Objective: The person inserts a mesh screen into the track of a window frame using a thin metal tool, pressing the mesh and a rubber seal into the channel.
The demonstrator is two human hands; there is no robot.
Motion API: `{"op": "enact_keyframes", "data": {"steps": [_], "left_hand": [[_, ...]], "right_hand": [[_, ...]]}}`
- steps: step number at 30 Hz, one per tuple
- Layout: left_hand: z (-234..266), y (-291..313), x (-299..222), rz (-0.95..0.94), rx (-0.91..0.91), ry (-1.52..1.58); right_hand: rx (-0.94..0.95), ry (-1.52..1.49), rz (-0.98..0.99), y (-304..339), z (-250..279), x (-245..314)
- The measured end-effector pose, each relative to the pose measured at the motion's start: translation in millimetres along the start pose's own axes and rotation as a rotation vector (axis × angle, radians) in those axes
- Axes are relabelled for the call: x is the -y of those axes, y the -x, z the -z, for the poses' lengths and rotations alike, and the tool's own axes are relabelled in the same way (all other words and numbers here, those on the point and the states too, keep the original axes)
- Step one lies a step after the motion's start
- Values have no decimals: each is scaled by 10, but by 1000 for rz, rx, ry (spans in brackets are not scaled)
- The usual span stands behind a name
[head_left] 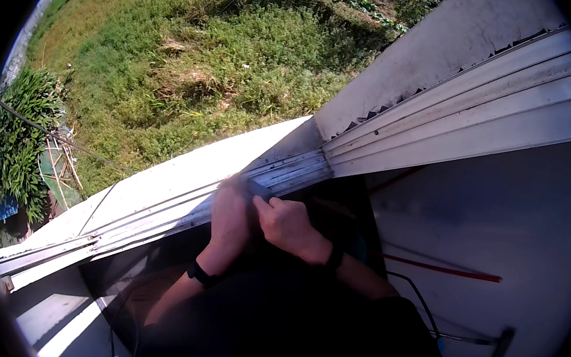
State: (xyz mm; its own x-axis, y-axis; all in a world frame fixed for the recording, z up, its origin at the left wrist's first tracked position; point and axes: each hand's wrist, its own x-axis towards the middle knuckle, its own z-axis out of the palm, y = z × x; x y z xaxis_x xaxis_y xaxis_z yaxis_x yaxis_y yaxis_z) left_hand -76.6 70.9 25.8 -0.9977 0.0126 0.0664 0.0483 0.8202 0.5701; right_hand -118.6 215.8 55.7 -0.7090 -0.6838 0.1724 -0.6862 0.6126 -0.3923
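My left hand (230,218) is raised over the white window track (182,214), its back toward me. Its fingers are smeared by motion and partly in glare, so their grip is hidden. Just right of it, my right hand (286,225) is closed, thumb and forefinger pinched together beside a small dark blurred patch (258,190) between the two hands. Whatever that pinch holds is too unclear to name. Both wrists wear dark bands, and both hands are at the inner edge of the track near the corner of the frame.
A white grooved side frame (465,105) rises to the right. A red rod (443,266), a black cable (417,289) and a dark-headed tool with a metal handle (504,343) are by the pale surface at right. Outside lie grass (241,61) and a leafy bush (24,131).
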Motion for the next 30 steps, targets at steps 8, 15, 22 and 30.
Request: {"op": "enact_keyframes", "data": {"steps": [8, 15, 22, 30], "left_hand": [[-338, -62, 26, -87, -10, -35], [-800, -655, -446, -409, -192, -65], [-975, -928, -656, -523, -161, -136], [-575, -576, -359, -363, -30, -115]], "right_hand": [[-140, 12, -192, 89, 155, -342], [-125, 354, -445, 245, 407, -658], [-48, 426, -503, 215, 434, -644], [-13, 221, -381, 208, 342, -454]]}}
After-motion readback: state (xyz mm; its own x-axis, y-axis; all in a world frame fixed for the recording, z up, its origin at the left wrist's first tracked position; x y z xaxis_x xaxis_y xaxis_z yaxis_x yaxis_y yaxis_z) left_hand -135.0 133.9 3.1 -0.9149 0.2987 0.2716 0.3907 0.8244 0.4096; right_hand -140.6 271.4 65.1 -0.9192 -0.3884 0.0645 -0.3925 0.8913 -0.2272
